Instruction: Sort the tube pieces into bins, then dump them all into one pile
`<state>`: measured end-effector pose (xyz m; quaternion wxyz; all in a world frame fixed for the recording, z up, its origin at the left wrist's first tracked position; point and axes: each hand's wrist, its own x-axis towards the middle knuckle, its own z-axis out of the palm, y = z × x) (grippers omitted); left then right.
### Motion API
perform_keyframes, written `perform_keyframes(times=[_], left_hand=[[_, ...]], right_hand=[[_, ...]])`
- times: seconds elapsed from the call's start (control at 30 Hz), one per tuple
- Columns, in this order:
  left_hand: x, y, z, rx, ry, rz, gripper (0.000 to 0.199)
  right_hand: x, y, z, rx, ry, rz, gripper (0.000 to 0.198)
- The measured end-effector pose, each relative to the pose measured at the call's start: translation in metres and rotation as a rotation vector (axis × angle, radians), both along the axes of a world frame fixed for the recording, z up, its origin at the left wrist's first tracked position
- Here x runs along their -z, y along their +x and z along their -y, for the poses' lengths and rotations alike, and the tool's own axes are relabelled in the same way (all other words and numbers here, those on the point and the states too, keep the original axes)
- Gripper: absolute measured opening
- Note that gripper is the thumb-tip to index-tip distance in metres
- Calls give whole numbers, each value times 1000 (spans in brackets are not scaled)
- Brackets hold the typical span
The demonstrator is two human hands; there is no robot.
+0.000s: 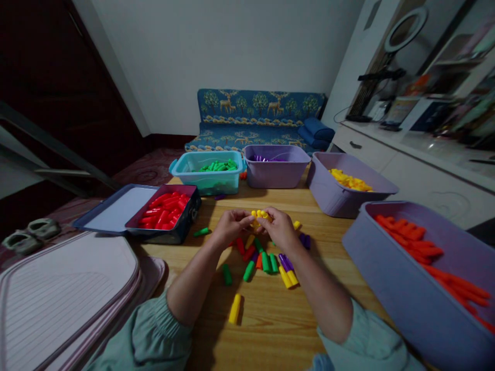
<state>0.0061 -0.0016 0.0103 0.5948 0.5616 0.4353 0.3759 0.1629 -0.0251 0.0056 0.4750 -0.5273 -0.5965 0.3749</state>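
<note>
My left hand [234, 225] and my right hand [277, 224] come together above the middle of the wooden table. Between their closed fingers is a small bunch of yellow plastic tubes [259, 214], like marker caps; the fingers partly cover it. Below and around my hands lie loose tubes of the same kind: green tubes [269, 263], red tubes [249, 252], purple tubes [285, 262] and yellow tubes [288, 277]. One yellow tube [234, 308] lies apart, nearer to me. Single green tubes lie to the left [201, 232] of my hands.
Around the wooden table [270, 335] stand a tin [166, 234] of red tubes, a turquoise bin [211, 181] of green ones, and purple bins holding purple [276, 174], yellow [332, 201] and orange-red [386, 268] pieces. Pink-white lids [65, 288] lie at left. Behind is a blue sofa [259, 131].
</note>
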Motion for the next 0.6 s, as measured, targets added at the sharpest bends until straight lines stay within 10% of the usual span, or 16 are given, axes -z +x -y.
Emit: perform_keyframes(times=[0.3,0.6], left_hand=[[-17,-11,12,282,414,-931,37],[-21,-4,16,276,362,-884,33]], right_hand=[[-9,21,-8,214,38,-188,21],[-5,17,-7,143,37,-145,21]])
